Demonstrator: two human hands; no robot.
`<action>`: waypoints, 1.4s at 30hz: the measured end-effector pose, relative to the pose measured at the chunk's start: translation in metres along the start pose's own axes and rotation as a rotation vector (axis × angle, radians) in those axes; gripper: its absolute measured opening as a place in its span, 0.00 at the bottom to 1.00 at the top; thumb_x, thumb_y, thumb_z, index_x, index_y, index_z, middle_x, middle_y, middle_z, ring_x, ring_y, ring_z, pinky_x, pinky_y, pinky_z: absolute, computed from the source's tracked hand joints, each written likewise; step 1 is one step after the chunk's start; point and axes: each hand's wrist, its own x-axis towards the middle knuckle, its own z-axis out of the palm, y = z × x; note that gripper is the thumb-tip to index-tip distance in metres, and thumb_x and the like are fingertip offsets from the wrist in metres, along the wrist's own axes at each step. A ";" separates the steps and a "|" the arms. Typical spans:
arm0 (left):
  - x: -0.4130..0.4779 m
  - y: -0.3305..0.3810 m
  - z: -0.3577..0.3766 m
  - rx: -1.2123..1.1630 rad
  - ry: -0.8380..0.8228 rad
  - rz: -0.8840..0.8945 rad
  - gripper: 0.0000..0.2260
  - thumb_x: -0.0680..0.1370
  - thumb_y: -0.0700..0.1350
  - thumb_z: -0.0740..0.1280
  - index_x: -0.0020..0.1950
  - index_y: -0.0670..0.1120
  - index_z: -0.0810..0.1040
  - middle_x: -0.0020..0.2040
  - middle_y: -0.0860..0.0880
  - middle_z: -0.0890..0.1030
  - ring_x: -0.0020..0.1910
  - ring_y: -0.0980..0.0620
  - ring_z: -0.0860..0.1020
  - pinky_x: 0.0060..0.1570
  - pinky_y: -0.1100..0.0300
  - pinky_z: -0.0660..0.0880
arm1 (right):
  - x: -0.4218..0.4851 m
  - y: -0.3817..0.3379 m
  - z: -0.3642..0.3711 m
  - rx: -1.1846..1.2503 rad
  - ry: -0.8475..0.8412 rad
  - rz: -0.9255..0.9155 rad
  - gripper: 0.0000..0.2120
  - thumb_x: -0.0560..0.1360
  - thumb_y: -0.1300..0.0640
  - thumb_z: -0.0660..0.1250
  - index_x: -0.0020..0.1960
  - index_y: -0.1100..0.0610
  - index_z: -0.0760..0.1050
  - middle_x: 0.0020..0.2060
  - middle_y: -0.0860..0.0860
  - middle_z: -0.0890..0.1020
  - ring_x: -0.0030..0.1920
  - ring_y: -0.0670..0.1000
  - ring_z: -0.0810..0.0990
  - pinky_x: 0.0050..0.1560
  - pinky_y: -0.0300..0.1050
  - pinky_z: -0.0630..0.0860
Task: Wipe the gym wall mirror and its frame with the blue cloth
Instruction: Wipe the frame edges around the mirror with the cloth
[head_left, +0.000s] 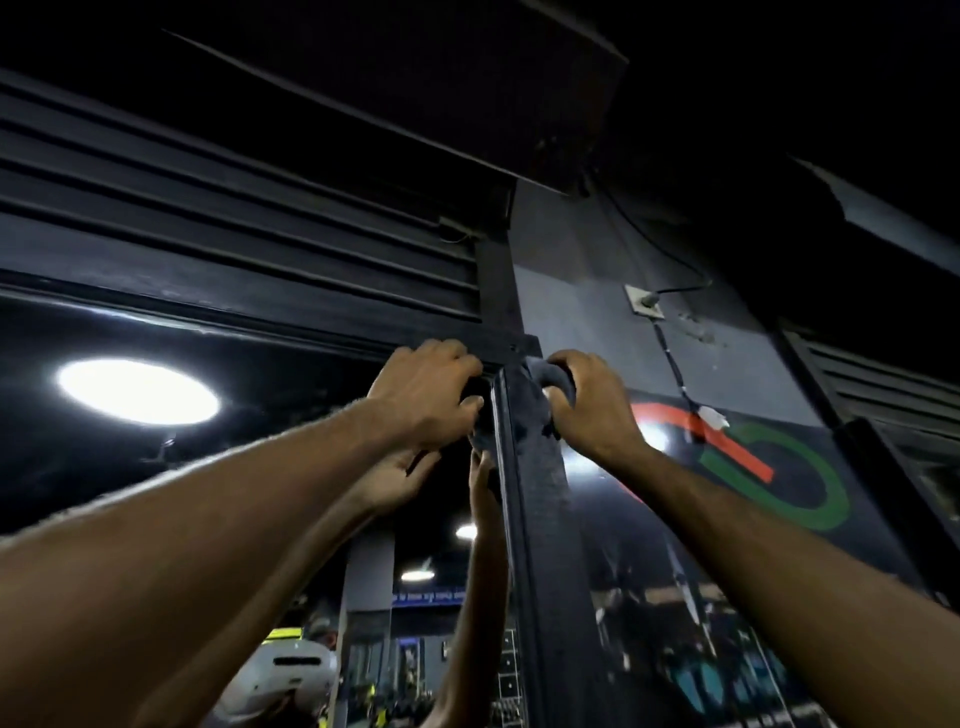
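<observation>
The blue cloth (537, 405) is wrapped around the top of the mirror's black vertical frame post (540, 509), at the upper right corner of the wall mirror (234, 467). My left hand (428, 395) grips the cloth's left end against the glass side of the post. My right hand (595, 400) grips the cloth's right end on the post's outer side. Both arms reach up high. The mirror reflects my hands and forearms just below. The horizontal top frame (260, 322) runs left from the corner.
A dark slatted shutter (234, 223) sits above the mirror. Right of the post is a dark wall with a red and green logo (769, 467), a small white socket (644, 301) and a hanging cable (675, 364). A ceiling light (137, 389) glares in the mirror.
</observation>
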 end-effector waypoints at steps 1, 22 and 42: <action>0.011 0.000 0.003 0.009 0.016 -0.017 0.24 0.81 0.58 0.61 0.76 0.51 0.69 0.76 0.48 0.68 0.74 0.46 0.66 0.70 0.46 0.65 | 0.009 0.004 0.006 0.024 0.008 -0.001 0.10 0.74 0.59 0.64 0.55 0.55 0.76 0.50 0.53 0.80 0.50 0.53 0.77 0.49 0.47 0.74; 0.063 -0.019 0.028 0.121 -0.100 -0.095 0.24 0.84 0.55 0.57 0.80 0.54 0.62 0.80 0.48 0.61 0.78 0.45 0.59 0.74 0.43 0.58 | 0.029 0.052 0.024 -0.148 -0.061 -0.346 0.18 0.74 0.48 0.61 0.58 0.51 0.83 0.40 0.50 0.74 0.41 0.58 0.78 0.41 0.43 0.65; 0.075 0.009 0.039 0.080 -0.186 -0.039 0.22 0.86 0.53 0.53 0.80 0.63 0.58 0.83 0.50 0.54 0.80 0.44 0.51 0.76 0.33 0.48 | 0.027 0.042 0.039 -0.068 0.006 -0.195 0.18 0.77 0.52 0.62 0.65 0.47 0.80 0.49 0.55 0.80 0.54 0.56 0.76 0.48 0.42 0.66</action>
